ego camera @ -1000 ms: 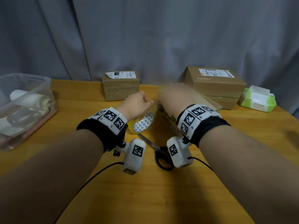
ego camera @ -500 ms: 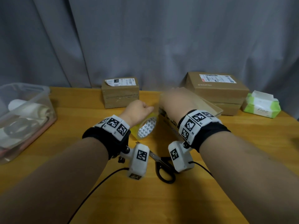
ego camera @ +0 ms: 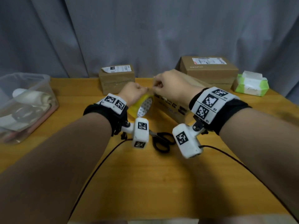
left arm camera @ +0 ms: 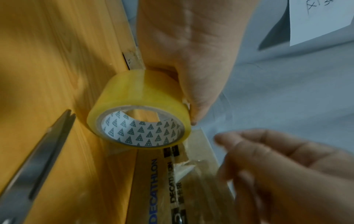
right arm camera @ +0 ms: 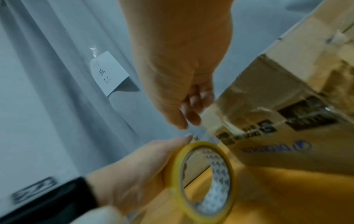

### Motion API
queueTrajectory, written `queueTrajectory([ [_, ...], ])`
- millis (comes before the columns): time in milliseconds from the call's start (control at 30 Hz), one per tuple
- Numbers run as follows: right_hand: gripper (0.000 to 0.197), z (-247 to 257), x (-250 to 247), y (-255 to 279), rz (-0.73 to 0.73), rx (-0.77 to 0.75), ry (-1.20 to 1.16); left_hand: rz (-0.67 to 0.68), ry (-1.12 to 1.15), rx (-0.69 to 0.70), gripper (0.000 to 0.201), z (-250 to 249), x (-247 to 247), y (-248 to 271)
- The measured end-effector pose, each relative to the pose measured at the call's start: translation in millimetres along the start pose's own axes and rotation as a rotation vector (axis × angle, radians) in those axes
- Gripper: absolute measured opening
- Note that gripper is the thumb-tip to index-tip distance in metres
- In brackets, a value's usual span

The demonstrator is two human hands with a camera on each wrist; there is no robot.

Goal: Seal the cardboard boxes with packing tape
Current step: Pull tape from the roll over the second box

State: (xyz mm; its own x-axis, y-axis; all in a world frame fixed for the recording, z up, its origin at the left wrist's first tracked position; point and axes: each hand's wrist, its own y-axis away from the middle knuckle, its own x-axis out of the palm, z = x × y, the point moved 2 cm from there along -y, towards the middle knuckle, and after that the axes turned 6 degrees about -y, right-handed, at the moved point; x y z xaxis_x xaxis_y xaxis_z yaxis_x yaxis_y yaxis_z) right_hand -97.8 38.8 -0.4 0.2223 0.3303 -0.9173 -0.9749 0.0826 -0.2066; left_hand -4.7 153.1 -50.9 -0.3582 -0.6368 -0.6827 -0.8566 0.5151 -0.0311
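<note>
My left hand (ego camera: 144,91) grips a yellow roll of packing tape (ego camera: 142,105) just above the table, thumb on its rim; the roll (left arm camera: 138,109) has a white core printed with triangles. My right hand (ego camera: 156,87) is right beside it, thumb and forefinger pinched at the tape's loose end. In the right wrist view a clear strip (right arm camera: 207,121) runs from the roll (right arm camera: 206,181) up to those curled fingers (right arm camera: 191,118). A cardboard box (ego camera: 171,105) with dark print lies under my right wrist, with glossy tape on its corner (left arm camera: 201,166).
Black-handled scissors (ego camera: 163,141) lie on the wooden table (ego camera: 145,183) between my wrists. A small labelled box (ego camera: 117,80) and a larger stacked box (ego camera: 210,70) stand at the back by the grey curtain. A tissue pack (ego camera: 250,84) is far right, a clear plastic bin (ego camera: 24,102) far left.
My right hand has come off the box top and moved left to the roll, fingers now pinched. The left hand has lifted the roll slightly and tilted it.
</note>
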Motion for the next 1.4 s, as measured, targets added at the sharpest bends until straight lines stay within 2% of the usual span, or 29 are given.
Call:
queueTrajectory([
  [100, 0.021, 5.0, 20.9, 38.7, 0.397, 0.171, -0.091, -0.013, 0.068, -0.01, 0.038, -5.0, 0.7, 9.3],
  [133, 0.024, 4.9, 30.8, 51.3, 0.506, 0.213, -0.055, -0.012, 0.088, -0.014, 0.038, -6.6, 1.0, 12.9],
  [200, 0.04, 0.0, 51.7, 65.9, 0.603, 0.213, 0.058, -0.01, 0.115, -0.017, 0.04, -10.0, 1.0, 20.8],
  [300, 0.055, -3.3, 62.9, 68.6, 0.568, 0.18, 0.057, -0.016, 0.12, -0.019, 0.042, -10.5, -0.8, 27.1],
  [367, 0.06, -3.5, 57.0, 65.1, 0.595, 0.164, 0.159, -0.023, 0.118, -0.027, 0.041, -8.3, -2.0, 29.6],
  [433, 0.056, -5.7, 45.4, 60.9, 0.612, 0.165, 0.261, -0.029, 0.11, -0.03, 0.039, -4.6, -2.5, 30.4],
  [533, 0.035, -14.5, 22.1, 56.5, 0.61, 0.199, 0.281, -0.023, 0.092, -0.043, 0.036, 2.0, -1.4, 31.1],
  [600, 0.015, -23.4, 7.1, 54.4, 0.611, 0.25, 0.248, -0.024, 0.105, -0.051, 0.032, 3.8, 0.4, 30.2],
  [633, 0.014, -25.5, 0.4, 54.0, 0.625, 0.269, 0.232, -0.025, 0.111, -0.058, 0.031, 3.4, 1.5, 29.3],
  [733, 0.022, -28.4, -13.3, 53.0, 0.647, 0.293, 0.152, 0.003, 0.127, -0.103, 0.026, 1.9, 3.3, 24.8],
  [867, 0.021, -40.3, -17.6, 55.3, 0.527, 0.369, -0.092, 0.06, 0.138, -0.178, 0.02, -1.3, 5.7, 24.3],
  [933, 0.022, -46.3, -17.5, 60.3, 0.567, 0.426, -0.223, 0.049, 0.139, -0.202, 0.017, -2.3, 6.1, 24.7],
  [1000, 0.027, -51.0, -21.4, 66.3, 0.604, 0.473, -0.245, 0.049, 0.134, -0.215, 0.018, -3.3, 6.5, 25.7],
  [1067, 0.035, -56.8, -28.9, 70.9, 0.561, 0.511, -0.244, 0.059, 0.119, -0.208, 0.023, -3.8, 7.4, 26.9],
  [1100, 0.044, -60.4, -32.2, 72.3, 0.537, 0.534, -0.29, 0.064, 0.113, -0.202, 0.025, -4.7, 8.1, 27.7],
  [1200, 0.098, -66.2, -32.4, 75.4, 0.555, 0.557, -0.473, 0.054, 0.103, -0.188, 0.021, -7.4, 9.4, 31.4],
  [1233, 0.105, -64.7, -30.6, 76.9, 0.561, 0.549, -0.532, 0.049, 0.1, -0.188, 0.02, -8.6, 9.1, 33.1],
  [1267, 0.101, -62.0, -27.4, 77.4, 0.565, 0.542, -0.582, 0.043, 0.104, -0.19, 0.019, -9.1, 9.0, 33.8],
  [1400, 0.052, -50.3, -16.0, 69.6, 0.495, 0.543, -0.72, 0.043, 0.119, -0.21, 0.014, -11.7, 7.8, 37.8],
])
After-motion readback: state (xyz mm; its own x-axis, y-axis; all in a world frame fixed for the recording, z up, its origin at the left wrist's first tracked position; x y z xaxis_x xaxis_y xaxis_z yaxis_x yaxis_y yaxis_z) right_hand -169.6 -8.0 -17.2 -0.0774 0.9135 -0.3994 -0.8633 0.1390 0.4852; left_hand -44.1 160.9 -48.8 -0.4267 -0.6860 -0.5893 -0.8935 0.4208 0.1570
